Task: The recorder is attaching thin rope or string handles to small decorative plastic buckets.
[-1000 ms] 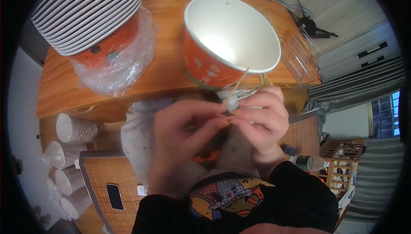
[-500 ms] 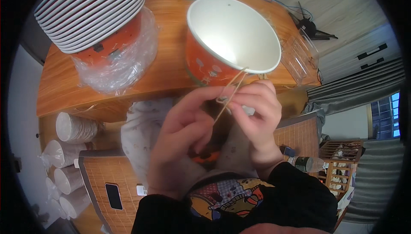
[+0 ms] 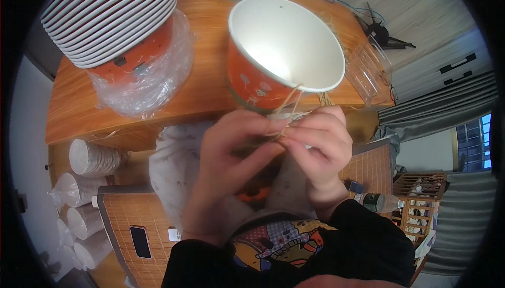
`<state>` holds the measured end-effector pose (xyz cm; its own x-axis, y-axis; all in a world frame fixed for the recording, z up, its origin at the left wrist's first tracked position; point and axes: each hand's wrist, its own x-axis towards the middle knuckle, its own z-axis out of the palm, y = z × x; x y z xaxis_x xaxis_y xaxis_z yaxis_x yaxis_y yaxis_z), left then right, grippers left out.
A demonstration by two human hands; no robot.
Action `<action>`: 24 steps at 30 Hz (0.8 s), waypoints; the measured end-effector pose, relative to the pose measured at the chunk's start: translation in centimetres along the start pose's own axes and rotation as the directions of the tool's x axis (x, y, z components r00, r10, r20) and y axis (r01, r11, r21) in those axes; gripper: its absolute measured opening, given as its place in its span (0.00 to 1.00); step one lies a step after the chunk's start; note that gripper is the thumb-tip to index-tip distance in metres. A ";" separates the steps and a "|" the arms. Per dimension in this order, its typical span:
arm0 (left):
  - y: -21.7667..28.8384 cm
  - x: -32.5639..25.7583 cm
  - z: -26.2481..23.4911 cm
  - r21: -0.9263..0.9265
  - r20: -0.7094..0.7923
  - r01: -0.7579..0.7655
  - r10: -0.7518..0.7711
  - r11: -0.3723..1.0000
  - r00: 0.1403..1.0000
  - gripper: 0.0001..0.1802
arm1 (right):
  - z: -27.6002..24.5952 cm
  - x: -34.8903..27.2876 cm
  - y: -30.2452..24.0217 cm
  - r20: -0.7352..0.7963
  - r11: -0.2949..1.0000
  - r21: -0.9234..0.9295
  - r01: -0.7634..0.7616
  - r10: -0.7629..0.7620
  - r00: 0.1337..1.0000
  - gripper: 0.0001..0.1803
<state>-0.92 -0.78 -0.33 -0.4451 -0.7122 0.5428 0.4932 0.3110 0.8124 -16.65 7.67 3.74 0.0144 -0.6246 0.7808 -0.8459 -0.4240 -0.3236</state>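
My left hand [image 3: 234,143] has rejoined my right hand [image 3: 323,140], both pinching thin tan cord [image 3: 289,98] hanging from the round orange, white-lined paper bucket [image 3: 286,48]. That should steady the cord.

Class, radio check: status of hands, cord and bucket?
Left hand and right hand pinching cord. Cord runs to orange bucket's near rim. Fingers partly hide it.

Paper bucket [image 3: 288,43]: white inside glows, nearly washed out toward its bottom, upper middle of the frame.
Plastic bag [image 3: 150,90]: sharp glints, upper left.
Tabletop [image 3: 206,51]: warmly and fairly evenly lit.
Window [image 3: 473,143]: bright blue-white patch, far right.
Curtain [image 3: 442,101]: dim grey folds.
Left hand [image 3: 234,143]: slightly soft, mid-frame.
Twine [image 3: 289,99]: indistinct at its lower end.
Frame edges: black corners, straight lines bowed.
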 end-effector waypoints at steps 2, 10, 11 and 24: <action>0.1 0.0 0.1 0.026 -0.025 0.010 -0.010 1.000 1.000 0.14 | 0.0 0.0 0.0 0.007 1.000 0.005 -0.006 0.006 1.000 0.16; 0.7 -0.1 -0.4 0.185 -0.036 0.026 -0.020 0.982 0.999 0.11 | -0.1 0.2 -0.2 0.035 0.996 -0.067 0.055 -0.053 0.998 0.17; 0.8 -0.2 -0.2 0.115 -0.052 0.079 -0.073 0.990 0.996 0.11 | -0.1 0.2 -0.3 0.039 0.994 -0.082 0.065 -0.062 0.997 0.17; 0.7 -0.4 0.1 0.128 -0.100 0.127 -0.115 0.984 0.988 0.08 | 0.1 0.2 -0.3 0.056 0.975 -0.201 0.096 -0.086 0.995 0.14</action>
<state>-0.43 -0.25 0.08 -0.4216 -0.8028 0.4216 0.3330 0.2955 0.8955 -16.32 7.67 3.96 0.1172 -0.6216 0.7745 -0.9303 -0.3416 -0.1335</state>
